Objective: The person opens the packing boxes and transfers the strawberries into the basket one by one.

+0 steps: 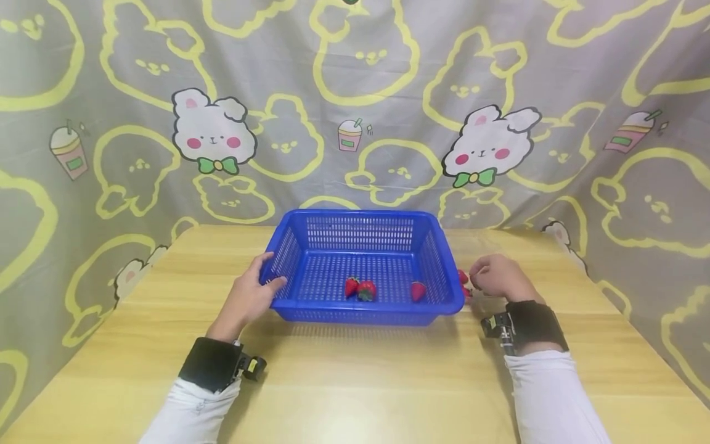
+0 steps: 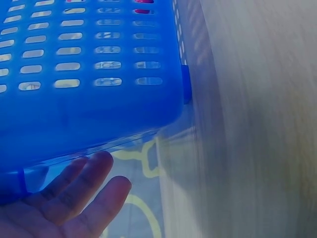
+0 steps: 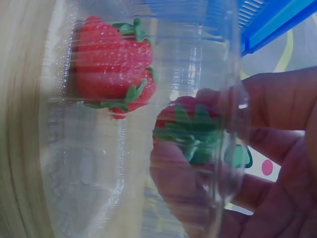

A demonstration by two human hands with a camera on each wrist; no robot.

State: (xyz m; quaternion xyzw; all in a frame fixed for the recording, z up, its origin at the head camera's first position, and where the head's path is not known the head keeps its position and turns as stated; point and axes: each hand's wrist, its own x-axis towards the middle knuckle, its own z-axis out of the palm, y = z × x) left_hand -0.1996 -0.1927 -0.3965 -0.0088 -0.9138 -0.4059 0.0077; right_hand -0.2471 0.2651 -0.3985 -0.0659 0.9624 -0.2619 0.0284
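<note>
A blue plastic basket [image 1: 363, 308] with slotted walls stands on the table. My left hand [image 1: 249, 296] holds its left rim, thumb on top; in the left wrist view the fingers [image 2: 91, 181] lie against the outside under the rim. Inside the basket are three red strawberries: two side by side, one with its green cap showing [image 1: 366, 291], and another strawberry [image 1: 418, 290] nearer the right wall. To the right of the basket, my right hand [image 1: 496, 277] reaches into a clear plastic box [image 3: 89, 168] and pinches a strawberry [image 3: 183, 124] between thumb and fingers.
More strawberries [image 3: 111, 64] lie in the clear box, close against the basket's right side. The light wooden table [image 1: 355, 382] extends toward me. Behind it hangs a grey curtain [image 1: 288, 74] with rabbit prints, also bordering both sides.
</note>
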